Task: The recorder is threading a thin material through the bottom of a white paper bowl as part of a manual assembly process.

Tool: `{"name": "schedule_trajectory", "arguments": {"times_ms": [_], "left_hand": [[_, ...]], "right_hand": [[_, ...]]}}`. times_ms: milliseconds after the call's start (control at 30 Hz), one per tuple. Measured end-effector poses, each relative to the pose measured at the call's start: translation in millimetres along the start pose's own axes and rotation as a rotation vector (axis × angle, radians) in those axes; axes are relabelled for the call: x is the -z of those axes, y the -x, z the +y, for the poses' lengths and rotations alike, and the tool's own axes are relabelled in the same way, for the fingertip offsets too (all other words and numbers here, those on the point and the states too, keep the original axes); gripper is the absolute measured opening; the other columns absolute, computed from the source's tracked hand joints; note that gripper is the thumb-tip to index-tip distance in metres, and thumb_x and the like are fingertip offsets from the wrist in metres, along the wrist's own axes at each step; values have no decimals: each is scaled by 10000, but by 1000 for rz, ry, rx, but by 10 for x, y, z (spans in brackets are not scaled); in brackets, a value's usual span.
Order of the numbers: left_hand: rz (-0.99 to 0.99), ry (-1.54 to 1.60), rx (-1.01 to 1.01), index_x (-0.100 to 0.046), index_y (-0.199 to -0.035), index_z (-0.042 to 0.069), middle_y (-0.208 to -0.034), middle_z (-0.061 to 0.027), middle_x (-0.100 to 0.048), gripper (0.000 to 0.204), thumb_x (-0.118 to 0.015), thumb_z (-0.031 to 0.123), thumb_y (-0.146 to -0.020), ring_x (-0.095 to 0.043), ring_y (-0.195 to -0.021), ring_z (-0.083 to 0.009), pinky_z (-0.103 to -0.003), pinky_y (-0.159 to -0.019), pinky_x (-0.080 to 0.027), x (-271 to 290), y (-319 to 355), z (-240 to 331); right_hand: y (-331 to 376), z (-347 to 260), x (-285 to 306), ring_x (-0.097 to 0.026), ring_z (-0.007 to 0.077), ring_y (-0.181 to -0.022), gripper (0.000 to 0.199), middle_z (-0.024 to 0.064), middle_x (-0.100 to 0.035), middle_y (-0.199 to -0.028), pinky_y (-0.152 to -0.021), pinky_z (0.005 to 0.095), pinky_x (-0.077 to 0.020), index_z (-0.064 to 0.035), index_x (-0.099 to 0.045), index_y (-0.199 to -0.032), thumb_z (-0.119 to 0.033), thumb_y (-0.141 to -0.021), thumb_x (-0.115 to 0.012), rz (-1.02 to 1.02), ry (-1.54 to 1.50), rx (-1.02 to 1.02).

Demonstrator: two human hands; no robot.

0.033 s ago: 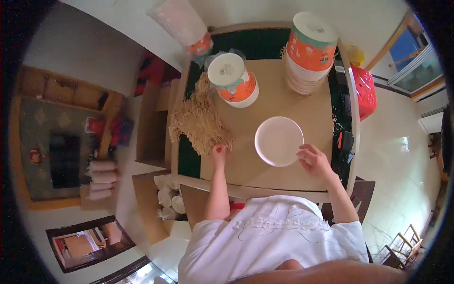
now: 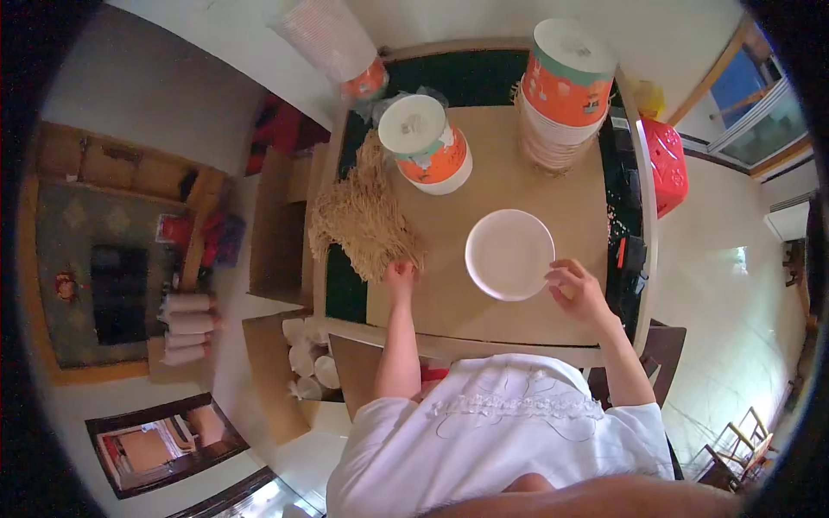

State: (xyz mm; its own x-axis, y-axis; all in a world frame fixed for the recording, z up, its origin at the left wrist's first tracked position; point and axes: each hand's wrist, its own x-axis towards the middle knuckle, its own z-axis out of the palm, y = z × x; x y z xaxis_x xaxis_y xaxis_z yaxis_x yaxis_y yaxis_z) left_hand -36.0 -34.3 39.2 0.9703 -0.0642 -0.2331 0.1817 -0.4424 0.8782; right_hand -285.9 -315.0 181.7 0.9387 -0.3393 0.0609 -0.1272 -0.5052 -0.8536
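Note:
A white round paper bowl (image 2: 509,255) sits mouth up near the middle of the table. My right hand (image 2: 577,289) is at its right rim, fingers curled in on the edge. At the near end of a loose heap of tan crinkled strands (image 2: 364,216), my left hand (image 2: 400,278) has its fingers pinched together on the strand ends. Behind the bowl stands a short upside-down stack of orange and green paper buckets (image 2: 432,155). A taller upside-down stack of the same buckets (image 2: 566,95) rises at the back right, with strands poking out from its side.
A brown board (image 2: 484,324) covers much of the green tabletop. Black boxes and an orange-marked tool (image 2: 633,253) lie along the right edge, by a red stool (image 2: 663,168). A wrapped bucket stack (image 2: 332,43) leans at the back left. Cartons (image 2: 268,345) stand left.

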Motion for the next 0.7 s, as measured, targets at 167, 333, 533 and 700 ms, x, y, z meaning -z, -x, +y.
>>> {"name": "schedule_trajectory", "arguments": {"times_ms": [167, 333, 533, 700], "left_hand": [[86, -284, -60, -578, -861, 10, -700, -43, -592, 193, -625, 173, -768, -559, -639, -154, -269, -608, -459, -9, -254, -142], [-108, -87, 90, -599, -776, 9, -685, -69, -603, 206, -641, 210, -757, -559, -646, -130, -269, -606, -451, -93, -231, -288], [62, -199, 115, -605, -745, 20, -645, -52, -595, 149, -647, 162, -760, -541, -598, -125, -273, -588, -441, 207, -60, -1245], [144, 101, -216, -609, -748, 15, -633, -84, -598, 188, -658, 196, -743, -557, -583, -152, -289, -562, -446, -169, -113, -740]], "right_hand": [[109, -53, -88, -592, 251, -796, 206, 116, -555, -982, -680, 294, -490, -50, -584, -894, 42, -710, -602, 81, -46, 61], [352, -31, -244, -580, 194, -751, 149, 101, -577, -868, -649, 267, -473, -24, -568, -832, 68, -717, -587, 129, -124, -36], [342, -280, -406, -582, 199, -738, 140, 88, -577, -803, -645, 276, -471, -22, -567, -825, 70, -720, -572, 13, -214, -24], [362, -341, -671, -582, 211, -731, 126, 89, -569, -793, -630, 303, -483, -29, -582, -849, 22, -734, -584, -167, -265, 35]]}}
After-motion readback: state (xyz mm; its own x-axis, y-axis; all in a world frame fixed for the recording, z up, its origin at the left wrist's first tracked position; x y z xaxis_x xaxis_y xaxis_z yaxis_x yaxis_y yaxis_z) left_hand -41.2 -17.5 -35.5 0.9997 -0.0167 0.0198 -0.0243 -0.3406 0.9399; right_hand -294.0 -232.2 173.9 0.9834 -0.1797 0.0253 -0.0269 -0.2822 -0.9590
